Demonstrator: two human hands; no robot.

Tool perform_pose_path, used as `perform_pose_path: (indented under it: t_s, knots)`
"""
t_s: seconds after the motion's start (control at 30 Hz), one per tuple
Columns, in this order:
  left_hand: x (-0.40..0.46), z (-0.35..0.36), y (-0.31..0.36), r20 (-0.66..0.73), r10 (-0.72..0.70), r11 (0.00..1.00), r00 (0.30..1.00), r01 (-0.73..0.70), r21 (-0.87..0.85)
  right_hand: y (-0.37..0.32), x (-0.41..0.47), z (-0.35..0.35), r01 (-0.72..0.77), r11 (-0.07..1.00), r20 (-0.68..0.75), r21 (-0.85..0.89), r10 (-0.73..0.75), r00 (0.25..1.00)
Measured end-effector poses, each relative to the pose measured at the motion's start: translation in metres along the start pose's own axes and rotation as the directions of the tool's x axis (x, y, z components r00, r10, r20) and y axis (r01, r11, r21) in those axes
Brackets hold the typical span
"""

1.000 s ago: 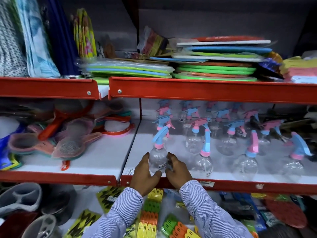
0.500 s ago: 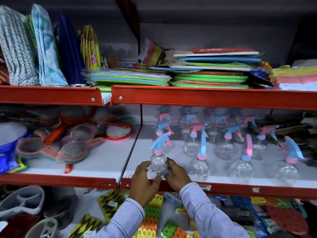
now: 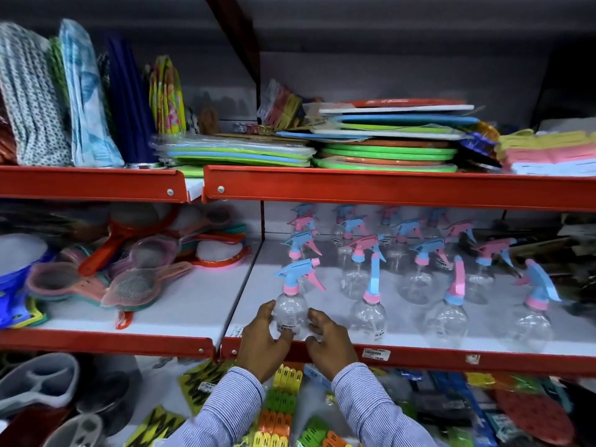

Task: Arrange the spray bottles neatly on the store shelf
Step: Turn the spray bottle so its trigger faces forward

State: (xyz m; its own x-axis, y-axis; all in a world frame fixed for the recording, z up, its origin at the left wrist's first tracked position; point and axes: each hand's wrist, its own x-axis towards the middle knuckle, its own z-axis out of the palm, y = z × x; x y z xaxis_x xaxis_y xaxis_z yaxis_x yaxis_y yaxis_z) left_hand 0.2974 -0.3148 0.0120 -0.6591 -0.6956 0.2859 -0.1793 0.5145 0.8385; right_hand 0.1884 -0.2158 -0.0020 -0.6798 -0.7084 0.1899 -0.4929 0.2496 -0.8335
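Clear bottle (image 3: 290,312) — empty, hands flanking.

Blue-white pinstriped sleeves (image 3: 371,411), seemingly buttoned cuffs.

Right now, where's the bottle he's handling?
Head view: the spray bottle stands at the front left corner of the middle shelf, between the left hand and right hand, leftmost in the front row.

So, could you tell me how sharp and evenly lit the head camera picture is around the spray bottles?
Head view: the front spray bottle between the left hand and right hand is fairly sharp; rear bottles sit dim under the upper shelf; edges smear, and the wide lens bows the shelf lines.
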Motion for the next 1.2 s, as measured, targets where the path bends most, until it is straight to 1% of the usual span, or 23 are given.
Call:
perform_pose_path:
  t_s: [0.23, 0.3, 0.4, 0.47, 0.57, 0.63, 0.73, 0.8, 0.83, 0.9, 0.93, 1.0, 1.07, 1.13, 1.2]
  knots:
    - [0.000, 0.001, -0.001, 0.004, 0.004, 1.000, 1.000, -0.004, 0.000, 0.002, -0.001, 0.000, 0.006, 1.000, 0.008, -0.004, -0.006, 1.000]
    - [0.000, 0.000, -0.002, 0.000, -0.003, 1.000, 1.000, 0.003, 0.011, 0.003, -0.002, 0.000, 0.004, 1.000, -0.014, -0.001, -0.004, 1.000]
    - [-0.005, -0.002, -0.005, -0.073, 0.022, 1.000, 0.997, -0.022, 0.005, 0.005, -0.010, -0.006, 0.022, 0.999, -0.095, 0.027, -0.019, 0.995]
    - [-0.010, -0.004, -0.006, -0.165, 0.087, 0.995, 0.983, -0.092, -0.026, 0.006, -0.021, -0.013, 0.055, 0.998, -0.182, 0.040, -0.047, 0.982]
    - [-0.016, 0.000, 0.001, -0.279, 0.180, 0.981, 0.943, -0.193, -0.020, 0.010, -0.042, -0.028, 0.099, 0.993, -0.365, 0.058, -0.072, 0.928]
    - [-0.021, 0.009, 0.008, -0.292, 0.202, 0.976, 0.935, -0.217, -0.018, 0.019, -0.051, -0.038, 0.108, 0.993, -0.486, 0.051, -0.070, 0.871]
    - [-0.027, 0.032, 0.020, -0.247, 0.214, 0.970, 0.945, -0.235, -0.060, 0.032, -0.055, -0.057, 0.086, 0.995, -0.617, 0.040, -0.044, 0.786]
    - [-0.027, 0.047, 0.027, -0.182, 0.206, 0.970, 0.961, -0.225, -0.088, 0.039, -0.052, -0.070, 0.078, 0.996, -0.653, 0.051, -0.026, 0.757]
    - [-0.026, 0.055, 0.031, -0.150, 0.195, 0.972, 0.969, -0.212, -0.099, 0.042, -0.048, -0.077, 0.076, 0.995, -0.656, 0.060, -0.018, 0.755]
    - [-0.025, 0.069, 0.038, -0.100, 0.155, 0.979, 0.983, -0.167, -0.116, 0.050, -0.037, -0.090, 0.060, 0.996, -0.621, 0.061, -0.009, 0.784]
    - [-0.025, 0.076, 0.042, -0.085, 0.140, 0.983, 0.987, -0.149, -0.110, 0.055, -0.030, -0.096, 0.052, 0.997, -0.580, 0.056, -0.010, 0.815]
    - [-0.024, 0.087, 0.048, -0.059, 0.114, 0.989, 0.992, -0.119, -0.084, 0.061, -0.018, -0.103, 0.020, 0.998, -0.446, 0.065, 0.011, 0.895]
    - [-0.023, 0.097, 0.053, -0.039, 0.081, 0.996, 0.996, -0.083, -0.046, 0.063, -0.008, -0.109, -0.020, 0.997, -0.257, 0.078, 0.040, 0.966]
    - [-0.025, 0.108, 0.059, -0.059, 0.059, 0.998, 0.997, -0.059, -0.001, 0.065, -0.003, -0.118, -0.031, 0.998, -0.100, 0.047, 0.036, 0.994]
    - [-0.027, 0.114, 0.065, -0.090, 0.056, 0.998, 0.994, -0.054, 0.030, 0.067, 0.002, -0.122, -0.018, 0.999, -0.022, 0.037, 0.019, 1.000]
